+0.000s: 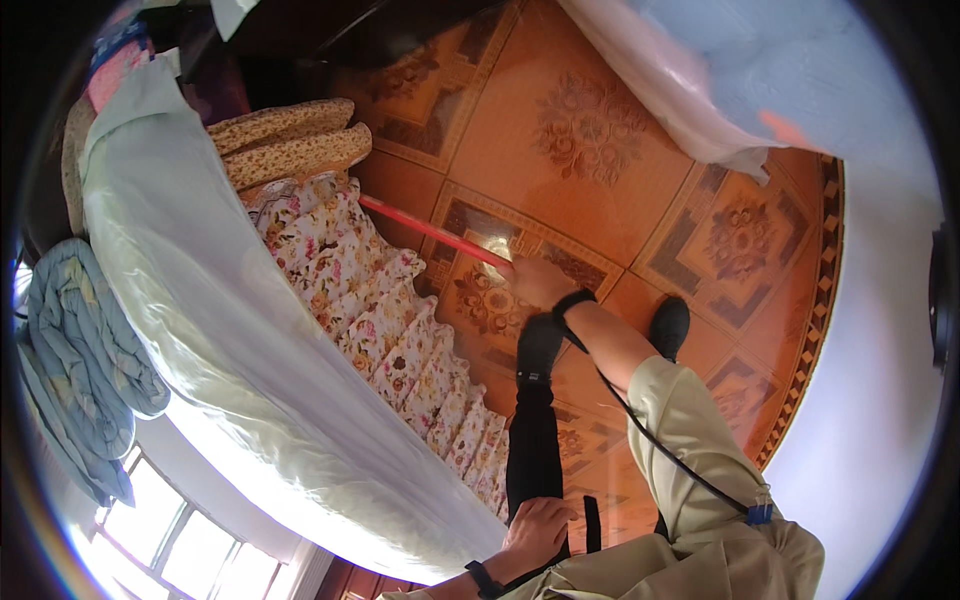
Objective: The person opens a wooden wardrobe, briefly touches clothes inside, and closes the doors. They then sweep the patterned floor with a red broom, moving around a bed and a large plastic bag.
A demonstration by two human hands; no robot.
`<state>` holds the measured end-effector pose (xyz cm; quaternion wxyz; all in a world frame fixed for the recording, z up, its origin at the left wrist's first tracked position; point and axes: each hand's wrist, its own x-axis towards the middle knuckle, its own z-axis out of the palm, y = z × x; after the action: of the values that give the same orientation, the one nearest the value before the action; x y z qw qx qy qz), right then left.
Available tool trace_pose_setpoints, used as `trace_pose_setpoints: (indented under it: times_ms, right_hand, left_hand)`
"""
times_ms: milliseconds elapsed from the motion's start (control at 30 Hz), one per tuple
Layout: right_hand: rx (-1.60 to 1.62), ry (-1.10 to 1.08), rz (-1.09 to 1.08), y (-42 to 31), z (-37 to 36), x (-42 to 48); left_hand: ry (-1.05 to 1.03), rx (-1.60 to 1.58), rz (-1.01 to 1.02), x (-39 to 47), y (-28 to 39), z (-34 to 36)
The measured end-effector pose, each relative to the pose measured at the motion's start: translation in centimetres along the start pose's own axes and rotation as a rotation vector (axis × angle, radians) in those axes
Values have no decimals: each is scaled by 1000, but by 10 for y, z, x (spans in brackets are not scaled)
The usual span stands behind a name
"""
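My right hand (pixel 538 282), with a black band at the wrist, grips the near end of a red stick (pixel 435 231). The stick slants low over the tiled floor, and its far end goes out of sight at the floral bed skirt (pixel 375 330). My left hand (pixel 537 528) rests on my bent leg in black trousers (pixel 534 450), near the knee, and holds nothing. Above the skirt, a pale sheet (pixel 247 315) covers the bed.
Folded patterned padding (pixel 300 142) sticks out at the bed's far end. A blue quilt (pixel 82 345) lies bundled on the bed's other side, near a bright window (pixel 172 532). Translucent sheeting (pixel 720 90) hangs at upper right. A black cable (pixel 660 442) runs along my right sleeve.
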<state>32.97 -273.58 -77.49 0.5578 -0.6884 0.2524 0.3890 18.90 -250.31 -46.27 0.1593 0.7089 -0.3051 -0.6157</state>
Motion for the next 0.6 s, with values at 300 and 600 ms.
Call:
trace_pose_setpoints:
  times_ms: [300, 600]
  right_hand:
    - [-471, 264, 261, 272, -109, -325]
    - [-754, 427, 476, 250, -163, -794]
  left_hand:
    - [52, 99, 43, -3, -8, 24]
    - [-237, 304, -41, 11, 0, 82]
